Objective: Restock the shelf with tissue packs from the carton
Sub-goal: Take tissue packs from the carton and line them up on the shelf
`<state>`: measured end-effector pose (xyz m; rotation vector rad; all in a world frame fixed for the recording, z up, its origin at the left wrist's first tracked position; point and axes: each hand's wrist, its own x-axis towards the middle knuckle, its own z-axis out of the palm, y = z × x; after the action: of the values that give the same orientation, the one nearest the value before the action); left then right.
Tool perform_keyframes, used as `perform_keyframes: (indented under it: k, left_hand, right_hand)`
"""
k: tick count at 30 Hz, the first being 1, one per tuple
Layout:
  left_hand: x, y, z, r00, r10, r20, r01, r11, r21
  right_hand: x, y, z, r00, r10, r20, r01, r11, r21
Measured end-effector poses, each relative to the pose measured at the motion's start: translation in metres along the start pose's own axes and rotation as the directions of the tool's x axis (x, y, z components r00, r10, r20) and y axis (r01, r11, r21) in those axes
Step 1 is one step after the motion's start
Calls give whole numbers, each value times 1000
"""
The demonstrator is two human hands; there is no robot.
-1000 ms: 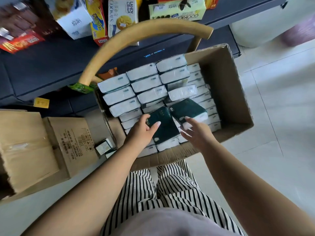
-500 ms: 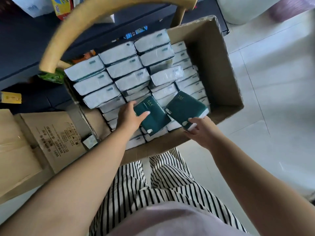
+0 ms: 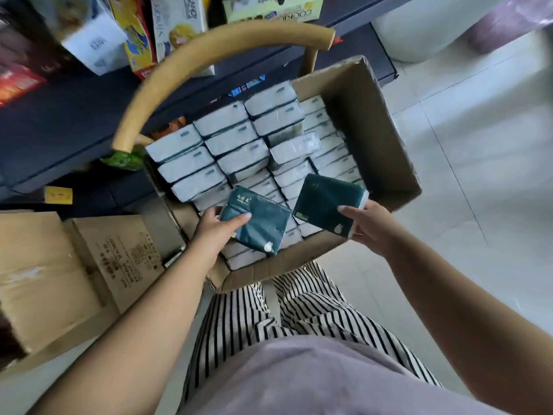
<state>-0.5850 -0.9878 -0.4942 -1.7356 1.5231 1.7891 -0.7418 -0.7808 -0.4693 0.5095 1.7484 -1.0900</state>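
Each gripping one dark green tissue pack, the left hand (image 3: 214,227) holds the left pack (image 3: 258,223) and the right hand (image 3: 366,224) holds the right pack (image 3: 327,202) at the six o'clock end of the carton (image 3: 386,139).

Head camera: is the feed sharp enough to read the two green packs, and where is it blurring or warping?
Head view: the pack in the left hand, the left green pack, shows gold lettering, too soft to read; the right green pack in the right hand is similar. Shelf boxes at top are motion-smeared. Wide-angle warp bows the carton and chair back. Daylight is even, without harsh glare.
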Motion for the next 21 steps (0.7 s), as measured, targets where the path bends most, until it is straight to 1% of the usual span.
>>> perform_keyframes:
  k: [2,4,6,8,10,14,16,19,21]
  left_hand:
    - [-26,12,-16,1000,22,2,-21,987,-162]
    - [-47,25,-31,997,67,-38,-75,967,-242]
    - [-68,40,-50,989,120,-83,-141,933,-331]
    - [-88,61,-68,974,174,-147,-220,884,-413]
    - [-104,81,-88,952,230,-202,-301,823,-481]
    - [-132,116,-130,888,378,-263,-461,747,-480]
    - [-146,135,-151,839,455,-299,-544,694,-471]
    - [-172,160,-183,736,575,-358,-677,607,-417]
    - [-193,176,-206,659,645,-386,-751,543,-376]
  right_hand:
    - [-19,-8,-3,988,-49,147,52,998,-17]
    - [-37,-21,-3,955,-112,275,113,993,11]
    - [-57,-39,1,904,-199,379,194,980,52]
    - [-76,-62,8,863,-263,432,257,964,73]
    - [-93,-87,17,829,-329,452,328,941,83]
    - [-125,-139,41,771,-448,452,473,879,64]
    - [-143,-166,54,733,-508,452,532,843,85]
    - [-174,-203,75,646,-599,473,619,774,134]
    - [-200,-224,88,566,-654,502,688,710,149]
